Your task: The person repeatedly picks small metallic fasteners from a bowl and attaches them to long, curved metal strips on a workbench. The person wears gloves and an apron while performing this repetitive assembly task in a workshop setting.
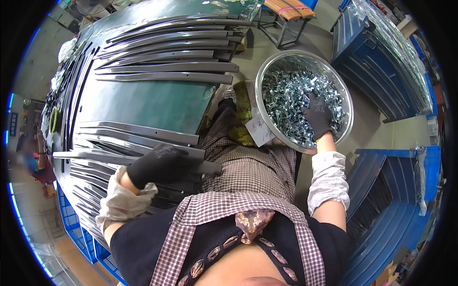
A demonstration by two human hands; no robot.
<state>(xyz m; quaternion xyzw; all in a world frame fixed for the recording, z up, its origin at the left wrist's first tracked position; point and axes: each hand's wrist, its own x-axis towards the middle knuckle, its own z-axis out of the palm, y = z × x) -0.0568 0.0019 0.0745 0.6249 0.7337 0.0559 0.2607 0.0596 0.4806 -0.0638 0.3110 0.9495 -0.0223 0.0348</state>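
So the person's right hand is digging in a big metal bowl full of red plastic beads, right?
Not quite. The head view shows the right hand, in a dark glove, reaching into the big metal bowl, but the bowl is full of small shiny silver metal pieces, not red plastic beads.

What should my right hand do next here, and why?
Probably close the right hand on one small metal clip and lift it out of the steel bowl: it rests on the pile, while the left hand grips a black strip.
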